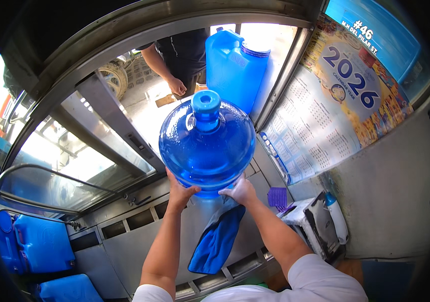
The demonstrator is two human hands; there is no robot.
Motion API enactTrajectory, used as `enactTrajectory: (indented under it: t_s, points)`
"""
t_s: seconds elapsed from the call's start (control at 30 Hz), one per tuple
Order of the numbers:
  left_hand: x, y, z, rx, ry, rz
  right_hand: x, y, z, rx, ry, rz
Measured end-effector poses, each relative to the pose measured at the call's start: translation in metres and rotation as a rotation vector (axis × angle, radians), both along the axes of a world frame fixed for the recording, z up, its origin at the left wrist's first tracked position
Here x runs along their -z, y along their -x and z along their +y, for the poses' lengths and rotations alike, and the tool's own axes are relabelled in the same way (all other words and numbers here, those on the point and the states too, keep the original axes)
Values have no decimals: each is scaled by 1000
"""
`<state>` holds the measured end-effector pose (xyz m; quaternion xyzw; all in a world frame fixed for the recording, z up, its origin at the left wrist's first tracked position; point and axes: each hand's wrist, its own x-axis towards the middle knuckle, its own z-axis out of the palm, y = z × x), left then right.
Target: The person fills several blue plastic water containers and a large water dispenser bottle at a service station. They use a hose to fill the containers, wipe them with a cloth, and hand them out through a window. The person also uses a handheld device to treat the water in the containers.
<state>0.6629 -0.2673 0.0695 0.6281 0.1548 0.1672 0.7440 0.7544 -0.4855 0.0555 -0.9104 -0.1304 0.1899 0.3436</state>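
A big round blue water jug (pixel 207 151), its neck topped by a light blue cap, is held upright between both my hands at the opening. My left hand (pixel 178 191) grips the jug's lower left side, fingers mostly hidden behind it. On the lower right side my right hand (pixel 241 191) presses in with the thumb in front. A dark blue cloth (pixel 217 236) hangs just below my right hand; whether my fingers pinch it I cannot tell. Beyond the jug, to the right, stands a tall blue slim water container (pixel 235 70).
Outside the opening stands a person in dark clothing (pixel 182 53), one hand lowered. A metal sliding window (pixel 124 133) lies left. Blue containers (pixel 44 244) sit lower left beside a bent metal pipe (pixel 44 167). At right are a wall calendar (pixel 320 126), a purple brush-like item (pixel 277 197) and a spray bottle (pixel 336 216).
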Motion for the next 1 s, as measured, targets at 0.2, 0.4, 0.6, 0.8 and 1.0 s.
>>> enactTrajectory:
  t_s: [0.2, 0.4, 0.6, 0.8, 1.0]
  points:
    - [4, -118, 62, -20, -7, 29, 15, -117, 62, 34, -7, -135]
    - [-5, -195, 104, -61, 10, 50, 3, -200, 114, -27, 61, -55]
    - [-4, -233, 128, -88, -1, 70, 5, -236, 139, -40, 48, -94]
    - [-1, -215, 136, -219, -388, 283, 10, -217, 118, -288, 295, -76]
    - [24, -40, 13, 436, -408, 304, -85, -36, 17, -678, -11, -25]
